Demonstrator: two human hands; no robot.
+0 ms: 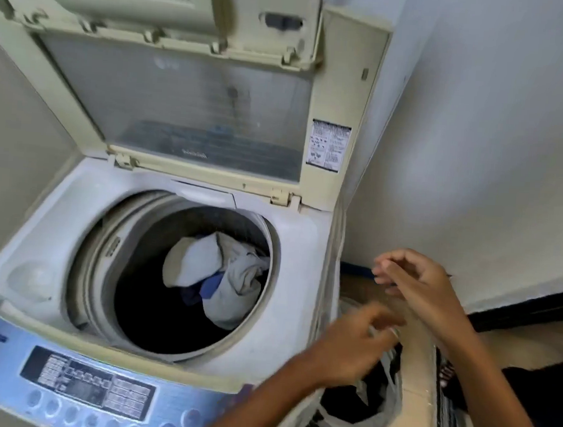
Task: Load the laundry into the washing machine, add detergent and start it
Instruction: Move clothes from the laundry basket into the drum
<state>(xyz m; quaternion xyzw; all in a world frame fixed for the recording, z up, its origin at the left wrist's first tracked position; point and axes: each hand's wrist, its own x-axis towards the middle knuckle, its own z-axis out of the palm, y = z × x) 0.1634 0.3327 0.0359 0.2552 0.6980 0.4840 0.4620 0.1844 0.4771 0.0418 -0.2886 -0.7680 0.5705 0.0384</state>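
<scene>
1. We see the washing machine (302, 281) with its lid (181, 106) up; pale and blue laundry (216, 275) lies in the drum.
2. Our left hand (361, 339), blurred, reaches over a bag of clothes (370, 403) on the floor; its grasp we cannot tell.
3. Our right hand (415, 286) hangs loosely curled, holding nothing.

Both bare forearms are extended forward and to the right, the left hand (361, 339) blurred with fingers loosely spread, while the right hand (412, 282) is held higher, its fingers loosely curled, nothing gripped.
</scene>
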